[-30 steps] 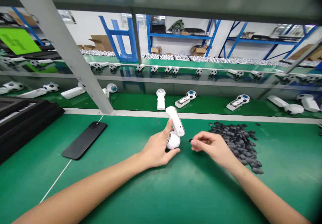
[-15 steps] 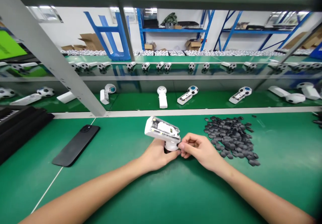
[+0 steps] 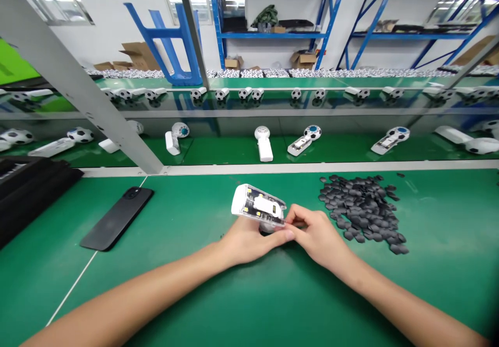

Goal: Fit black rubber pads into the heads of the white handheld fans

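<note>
My left hand (image 3: 249, 243) is wrapped round the head end of a white handheld fan (image 3: 259, 205). The fan is tilted, its handle pointing up and left; a clear cover over the handle shows a circuit board with small yellow lights. Most of its round head is hidden behind my left hand and the handle. At the right side of the head, the fingertips of my right hand (image 3: 312, 230) are pinched together, touching the fan. Whatever they hold is hidden. To the right lies a pile of small black many-sided pieces (image 3: 362, 207) on the green table (image 3: 187, 305).
A black phone (image 3: 117, 219) lies at the left, beyond it a stack of black items (image 3: 33, 194). Along the back edge runs a metal rail (image 3: 234, 169), with a slanted post (image 3: 81, 77) at left. Behind it, several football-headed fans (image 3: 264, 147) lie on a green belt.
The fan has turned so more of its clear-covered side faces me, and its head is more hidden. Both hands have shifted slightly right in view. The camera view has tilted a little.
</note>
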A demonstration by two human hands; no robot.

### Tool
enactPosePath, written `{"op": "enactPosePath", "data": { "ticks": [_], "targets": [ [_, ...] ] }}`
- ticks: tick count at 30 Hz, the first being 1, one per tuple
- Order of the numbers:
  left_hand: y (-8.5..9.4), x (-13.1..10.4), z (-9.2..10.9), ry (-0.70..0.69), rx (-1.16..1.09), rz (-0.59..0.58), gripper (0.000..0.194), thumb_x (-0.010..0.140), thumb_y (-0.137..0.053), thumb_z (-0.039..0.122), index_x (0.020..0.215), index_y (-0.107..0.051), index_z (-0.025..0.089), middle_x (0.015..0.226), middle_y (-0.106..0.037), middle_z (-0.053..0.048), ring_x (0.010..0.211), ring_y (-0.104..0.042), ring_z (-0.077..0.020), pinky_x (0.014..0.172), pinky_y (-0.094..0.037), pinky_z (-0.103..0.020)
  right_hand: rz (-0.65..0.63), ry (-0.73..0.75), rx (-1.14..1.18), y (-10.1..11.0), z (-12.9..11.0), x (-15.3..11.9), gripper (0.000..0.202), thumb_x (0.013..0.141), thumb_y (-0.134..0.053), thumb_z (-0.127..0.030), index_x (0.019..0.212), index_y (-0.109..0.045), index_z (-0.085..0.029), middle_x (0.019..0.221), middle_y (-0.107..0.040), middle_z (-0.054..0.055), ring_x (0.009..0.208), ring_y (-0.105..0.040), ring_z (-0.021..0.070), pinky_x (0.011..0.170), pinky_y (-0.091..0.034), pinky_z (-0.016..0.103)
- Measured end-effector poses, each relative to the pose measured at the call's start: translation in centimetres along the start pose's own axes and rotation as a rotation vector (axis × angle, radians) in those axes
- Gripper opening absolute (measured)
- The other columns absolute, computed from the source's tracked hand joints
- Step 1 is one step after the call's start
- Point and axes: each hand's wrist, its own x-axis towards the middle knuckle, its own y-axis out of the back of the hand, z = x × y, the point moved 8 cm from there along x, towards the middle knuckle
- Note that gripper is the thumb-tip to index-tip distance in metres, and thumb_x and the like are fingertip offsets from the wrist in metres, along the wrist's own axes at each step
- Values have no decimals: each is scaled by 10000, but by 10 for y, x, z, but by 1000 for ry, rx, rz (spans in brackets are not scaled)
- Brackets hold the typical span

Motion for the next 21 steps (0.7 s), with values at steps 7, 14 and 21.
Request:
{"op": "enactPosePath", "data": {
  "ticks": [7, 14, 21],
  "targets": [
    [2, 2, -3, -31, -72, -10, 233, 914, -707, 391, 1027, -661, 193, 1010, -749, -39, 930, -701, -211, 861, -576, -332, -103, 68, -15, -6, 0, 3, 252, 976, -650, -357, 799, -533, -220, 749, -653, -23, 678, -583, 155, 594, -414, 233],
    [-8, -13, 20, -230, 99, -210, 229, 882, -690, 353, 1008, -688, 162, 994, -724, -63, 893, -675, -200, 845, -553, -290, -115, 196, 32, 28, -13, -1, 439, 1019, -538, -635, 1257, -649, -284, 1184, -677, 73, 1094, -644, 265, 943, -515, 336],
    [-47, -32, 29, -211, 184, -475, 390, 758, -796, 442, 1076, -705, 235, 992, -719, -19, 900, -664, -217, 780, -541, -274, -434, 316, 279, -9, -57, -41, 604, 710, -887, -650, 1159, -716, -284, 1188, -674, 89, 1130, -634, 326, 979, -518, 391]
  ]
}}
